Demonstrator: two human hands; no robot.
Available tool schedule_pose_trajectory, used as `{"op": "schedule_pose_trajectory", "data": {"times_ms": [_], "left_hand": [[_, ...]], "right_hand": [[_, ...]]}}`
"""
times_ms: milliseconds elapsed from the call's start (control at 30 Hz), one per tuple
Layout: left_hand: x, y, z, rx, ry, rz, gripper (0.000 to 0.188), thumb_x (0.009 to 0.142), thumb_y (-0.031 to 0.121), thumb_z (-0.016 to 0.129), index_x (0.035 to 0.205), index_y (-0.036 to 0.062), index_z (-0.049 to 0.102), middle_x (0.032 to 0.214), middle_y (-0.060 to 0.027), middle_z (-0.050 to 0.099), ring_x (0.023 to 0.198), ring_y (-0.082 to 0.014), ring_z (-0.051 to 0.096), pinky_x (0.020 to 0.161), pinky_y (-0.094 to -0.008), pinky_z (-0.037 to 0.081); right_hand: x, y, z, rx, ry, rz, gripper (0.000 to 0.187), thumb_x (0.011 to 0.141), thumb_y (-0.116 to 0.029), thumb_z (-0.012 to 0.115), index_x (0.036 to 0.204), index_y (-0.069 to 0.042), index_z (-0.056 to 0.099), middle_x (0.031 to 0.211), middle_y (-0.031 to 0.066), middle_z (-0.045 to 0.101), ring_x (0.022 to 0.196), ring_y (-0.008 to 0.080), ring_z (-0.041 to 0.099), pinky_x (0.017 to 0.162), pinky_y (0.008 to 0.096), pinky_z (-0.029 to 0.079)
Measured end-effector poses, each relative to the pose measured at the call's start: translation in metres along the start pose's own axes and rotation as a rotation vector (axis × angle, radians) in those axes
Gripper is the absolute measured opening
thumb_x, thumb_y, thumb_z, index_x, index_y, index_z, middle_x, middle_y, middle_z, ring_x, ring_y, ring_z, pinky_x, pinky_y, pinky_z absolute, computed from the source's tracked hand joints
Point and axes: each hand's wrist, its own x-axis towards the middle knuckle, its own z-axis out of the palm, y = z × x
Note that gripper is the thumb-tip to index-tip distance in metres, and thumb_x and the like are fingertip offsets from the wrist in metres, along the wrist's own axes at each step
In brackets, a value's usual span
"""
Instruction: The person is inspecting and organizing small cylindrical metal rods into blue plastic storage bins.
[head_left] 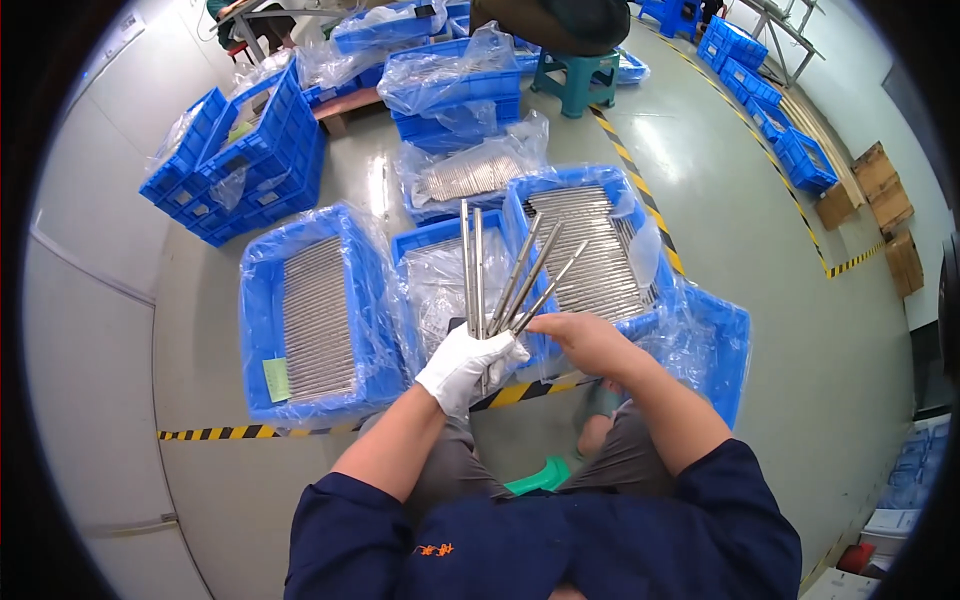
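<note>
My left hand [465, 365], in a white glove, is closed around several slim silvery metal rods [478, 270]. The rods stick up out of the fist and fan apart, two nearly upright and the others leaning right. Bare and coming from the right, my right hand [580, 338] has its bent fingers at the lower part of the leaning rods; its fingertips are partly hidden against the glove. Beneath the rods is a blue crate [402, 243] lined with clear plastic. To its right, another blue crate [622, 180] holds rows of similar rods [590, 250].
At left, a blue crate [258, 330] holds more rods [318, 320] and a green slip [276, 380]. A plastic-lined crate [735, 340] stands at right. Farther off are stacked crates [270, 150], a green stool [575, 80] and cardboard boxes [885, 190]. Yellow-black tape [220, 433] marks the floor.
</note>
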Motion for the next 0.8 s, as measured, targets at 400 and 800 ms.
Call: {"op": "schedule_pose_trajectory", "data": {"times_ms": [400, 800], "left_hand": [[-0.007, -0.002, 0.006, 0.127, -0.017, 0.026, 0.023, 0.079, 0.023, 0.058, 0.075, -0.0001, 0.059, 0.049, -0.0001, 0.046, 0.038, -0.0064, 0.039, 0.035, -0.0201, 0.028], [-0.003, -0.006, 0.006, 0.123, -0.031, 0.018, 0.018, 0.078, 0.021, 0.057, 0.083, 0.0034, 0.058, 0.065, -0.0037, 0.059, 0.044, -0.0048, 0.040, 0.040, -0.0198, 0.031]], "right_hand": [[0.002, 0.000, -0.050, 1.343, 0.443, 0.197, 0.032, 0.089, -0.007, 0.038, 0.120, 0.002, 0.040, 0.112, 0.0137, 0.051, 0.099, 0.0211, 0.054, 0.082, 0.0302, 0.045], [0.006, -0.003, -0.039, 0.748, 0.619, 0.149, 0.028, 0.087, -0.007, 0.044, 0.114, 0.002, 0.048, 0.102, 0.0105, 0.058, 0.087, 0.0140, 0.059, 0.074, 0.0214, 0.045]]}}
